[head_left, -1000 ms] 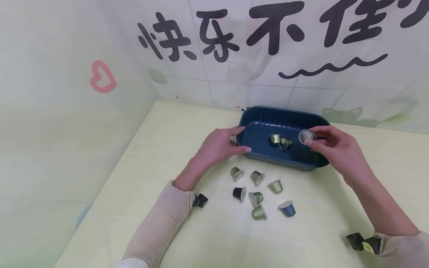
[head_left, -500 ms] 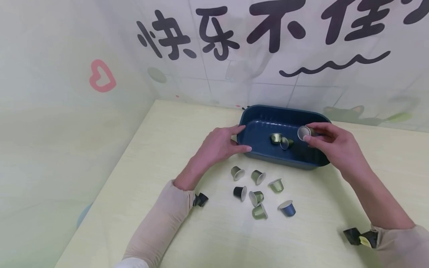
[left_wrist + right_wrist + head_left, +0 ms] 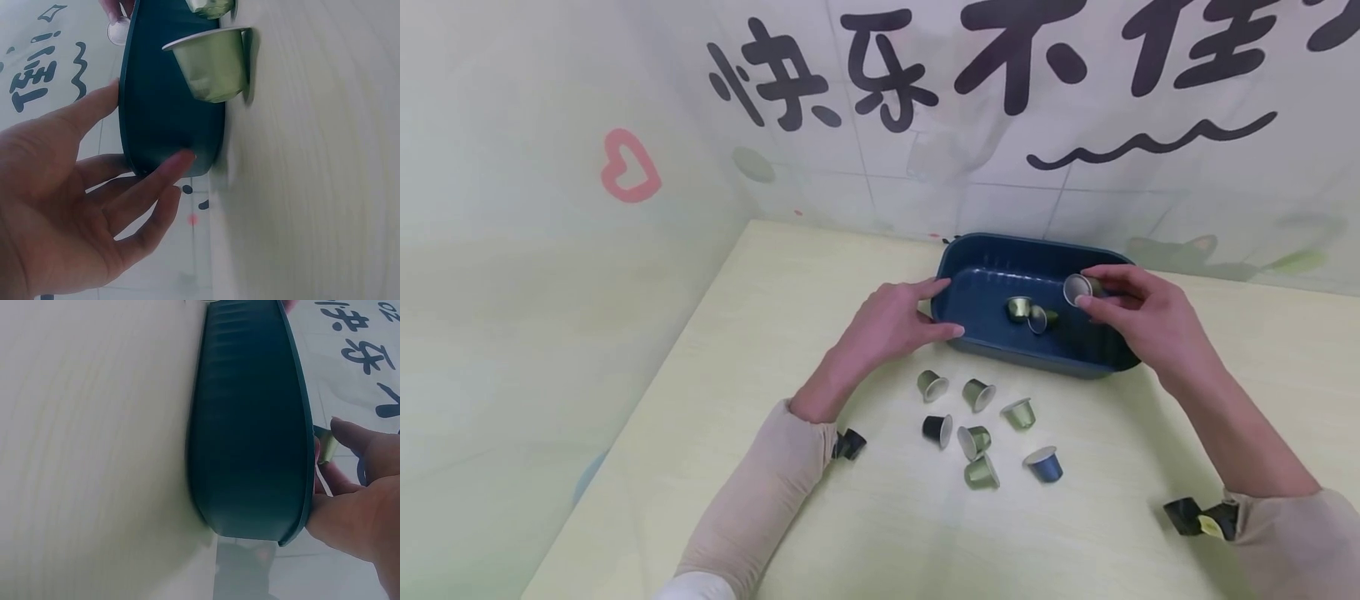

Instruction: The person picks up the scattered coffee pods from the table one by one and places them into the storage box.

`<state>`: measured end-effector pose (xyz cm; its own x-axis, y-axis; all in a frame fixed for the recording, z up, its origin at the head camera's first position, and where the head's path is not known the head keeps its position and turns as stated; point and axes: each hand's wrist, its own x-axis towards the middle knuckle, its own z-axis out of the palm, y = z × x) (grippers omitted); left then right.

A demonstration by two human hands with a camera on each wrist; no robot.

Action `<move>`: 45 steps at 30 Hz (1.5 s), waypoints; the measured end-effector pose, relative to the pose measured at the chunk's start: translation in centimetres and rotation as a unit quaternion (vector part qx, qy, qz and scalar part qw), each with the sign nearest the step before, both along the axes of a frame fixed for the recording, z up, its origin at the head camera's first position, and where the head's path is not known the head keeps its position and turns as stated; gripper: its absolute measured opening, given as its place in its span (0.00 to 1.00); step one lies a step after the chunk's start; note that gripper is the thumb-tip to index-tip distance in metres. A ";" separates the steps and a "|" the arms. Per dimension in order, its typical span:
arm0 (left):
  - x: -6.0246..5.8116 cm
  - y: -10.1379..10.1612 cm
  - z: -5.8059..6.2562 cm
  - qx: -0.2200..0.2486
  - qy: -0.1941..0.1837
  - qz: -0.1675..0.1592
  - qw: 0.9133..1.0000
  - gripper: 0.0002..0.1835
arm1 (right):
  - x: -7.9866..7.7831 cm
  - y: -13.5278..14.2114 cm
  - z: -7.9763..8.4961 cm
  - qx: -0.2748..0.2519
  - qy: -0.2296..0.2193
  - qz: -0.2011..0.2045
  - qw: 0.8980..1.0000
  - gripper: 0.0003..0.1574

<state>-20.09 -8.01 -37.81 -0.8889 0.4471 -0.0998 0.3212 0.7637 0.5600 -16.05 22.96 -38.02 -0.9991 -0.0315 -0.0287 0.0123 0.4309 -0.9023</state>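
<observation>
A deep dark blue tray point(image 3: 985, 312) stands near the wall. My left hand point(image 3: 891, 323) holds its left end, with the thumb at the front rim and the fingers against the outer wall in the left wrist view. Over the tray's right part, my right hand point(image 3: 1150, 317) pinches a green coffee capsule point(image 3: 1078, 290) between thumb and fingers, its pale lid side facing left. Inside the tray lie two green coffee capsules point(image 3: 1018, 309). In front of it on the table are several green capsules point(image 3: 1019, 413), a black capsule point(image 3: 937, 430) and a blue capsule point(image 3: 1046, 464).
The pale wooden table point(image 3: 880, 533) meets a white wall point(image 3: 910, 200) with large black characters right behind the tray. Another wall point(image 3: 550, 333) with a pink heart stands on the left. Black straps point(image 3: 1198, 517) sit at the sleeve cuffs.
The right hand has risen slightly and shifted a little left with the green coffee capsule still pinched. The left hand keeps its place at the tray's end. The capsules on the table stay put.
</observation>
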 end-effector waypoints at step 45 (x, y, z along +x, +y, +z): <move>-0.8 -0.2 -0.6 0.069 -0.005 0.005 0.998 0.36 | -3.0 -1.7 -0.6 -0.010 -0.028 -0.001 1.000 0.34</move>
<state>-20.92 -8.19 -38.38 -0.8925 0.4485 -0.0475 0.3074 0.6819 0.6637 -19.06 21.23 -38.59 -0.9960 -0.0299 -0.0846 0.0648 0.4124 -0.9087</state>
